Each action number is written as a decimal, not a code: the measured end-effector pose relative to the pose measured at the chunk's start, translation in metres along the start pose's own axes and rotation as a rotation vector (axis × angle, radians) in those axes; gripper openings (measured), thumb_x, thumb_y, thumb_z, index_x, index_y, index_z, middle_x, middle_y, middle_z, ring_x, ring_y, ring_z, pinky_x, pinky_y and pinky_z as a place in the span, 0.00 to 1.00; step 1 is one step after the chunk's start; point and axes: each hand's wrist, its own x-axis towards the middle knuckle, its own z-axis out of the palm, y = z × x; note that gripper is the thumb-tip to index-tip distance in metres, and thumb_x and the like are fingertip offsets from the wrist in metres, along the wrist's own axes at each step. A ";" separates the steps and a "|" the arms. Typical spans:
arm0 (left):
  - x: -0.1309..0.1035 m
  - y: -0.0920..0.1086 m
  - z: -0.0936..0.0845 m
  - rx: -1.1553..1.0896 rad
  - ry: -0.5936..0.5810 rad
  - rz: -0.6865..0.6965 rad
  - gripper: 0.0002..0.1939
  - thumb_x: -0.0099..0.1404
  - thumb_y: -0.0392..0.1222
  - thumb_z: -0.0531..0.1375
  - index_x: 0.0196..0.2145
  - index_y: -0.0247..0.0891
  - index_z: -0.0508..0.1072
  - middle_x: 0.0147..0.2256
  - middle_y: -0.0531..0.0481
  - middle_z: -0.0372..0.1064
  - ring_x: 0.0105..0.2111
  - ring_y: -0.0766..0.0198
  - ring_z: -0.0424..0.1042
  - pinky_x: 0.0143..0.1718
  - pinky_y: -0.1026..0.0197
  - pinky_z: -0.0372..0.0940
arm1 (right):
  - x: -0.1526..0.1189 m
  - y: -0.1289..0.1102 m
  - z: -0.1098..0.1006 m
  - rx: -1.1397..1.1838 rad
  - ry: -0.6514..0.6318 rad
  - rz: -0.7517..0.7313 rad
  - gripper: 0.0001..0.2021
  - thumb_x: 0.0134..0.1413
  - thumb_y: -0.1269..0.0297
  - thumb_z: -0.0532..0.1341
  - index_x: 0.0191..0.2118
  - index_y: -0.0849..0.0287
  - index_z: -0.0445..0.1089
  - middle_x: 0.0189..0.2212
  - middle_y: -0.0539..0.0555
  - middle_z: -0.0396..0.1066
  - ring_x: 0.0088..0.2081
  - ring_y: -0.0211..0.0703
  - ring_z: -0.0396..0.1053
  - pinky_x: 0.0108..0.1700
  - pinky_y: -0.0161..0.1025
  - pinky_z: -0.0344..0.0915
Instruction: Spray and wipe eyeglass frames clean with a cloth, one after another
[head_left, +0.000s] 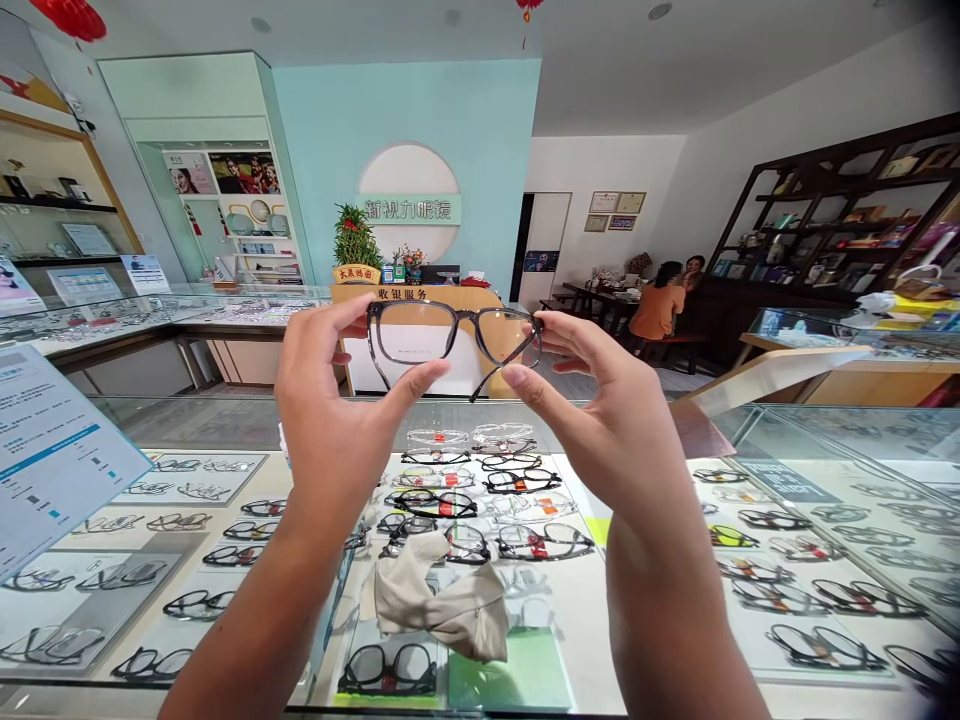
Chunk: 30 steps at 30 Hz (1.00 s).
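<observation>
A pair of eyeglasses (466, 316) with a dark, partly see-through frame is held up above the glass counter. My left hand (330, 390) grips it at the left hinge, the thumb below the lens. At the other end, my right hand (592, 390) pinches the right hinge, with the thumb close to a temple arm that slants behind the lens. Both lenses look clear, and the cashier desk shows through them. Beneath my hands, a crumpled beige cloth (442, 595) lies on the counter glass over rows of displayed glasses (435, 503).
The glass display counter (637, 690) spans the front. A blue-and-white printed sheet (60, 450) stands at left, and a tilted board (780, 375) at right. Beyond are a wooden cashier desk (345, 300), a potted plant (356, 240) and a seated person in orange (658, 305).
</observation>
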 end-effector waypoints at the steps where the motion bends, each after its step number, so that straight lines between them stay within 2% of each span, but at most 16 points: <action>1: 0.001 -0.002 -0.001 -0.008 -0.009 -0.011 0.33 0.58 0.63 0.79 0.57 0.50 0.80 0.53 0.44 0.78 0.54 0.43 0.78 0.51 0.41 0.75 | 0.000 -0.001 0.001 0.013 0.024 -0.005 0.28 0.65 0.46 0.72 0.65 0.52 0.77 0.61 0.62 0.82 0.61 0.64 0.80 0.63 0.64 0.78; 6: 0.004 -0.011 -0.002 -0.054 -0.059 -0.068 0.34 0.58 0.65 0.78 0.57 0.51 0.81 0.54 0.45 0.81 0.55 0.42 0.81 0.52 0.40 0.75 | 0.000 -0.003 0.004 0.036 0.129 -0.067 0.28 0.63 0.47 0.74 0.64 0.49 0.78 0.60 0.61 0.83 0.58 0.61 0.82 0.62 0.63 0.78; 13: 0.003 -0.013 0.000 -0.096 -0.136 -0.104 0.33 0.60 0.65 0.77 0.58 0.50 0.82 0.51 0.44 0.83 0.54 0.43 0.82 0.52 0.41 0.77 | -0.003 -0.003 0.002 -0.015 0.189 -0.146 0.26 0.68 0.48 0.71 0.68 0.46 0.76 0.61 0.59 0.81 0.60 0.60 0.80 0.62 0.60 0.79; 30: 0.004 -0.013 0.002 -0.072 -0.138 -0.121 0.29 0.60 0.60 0.77 0.56 0.51 0.84 0.47 0.45 0.84 0.50 0.43 0.83 0.52 0.40 0.77 | -0.001 -0.005 -0.004 -0.084 0.164 -0.211 0.27 0.69 0.53 0.70 0.70 0.45 0.75 0.61 0.58 0.81 0.61 0.60 0.79 0.63 0.58 0.78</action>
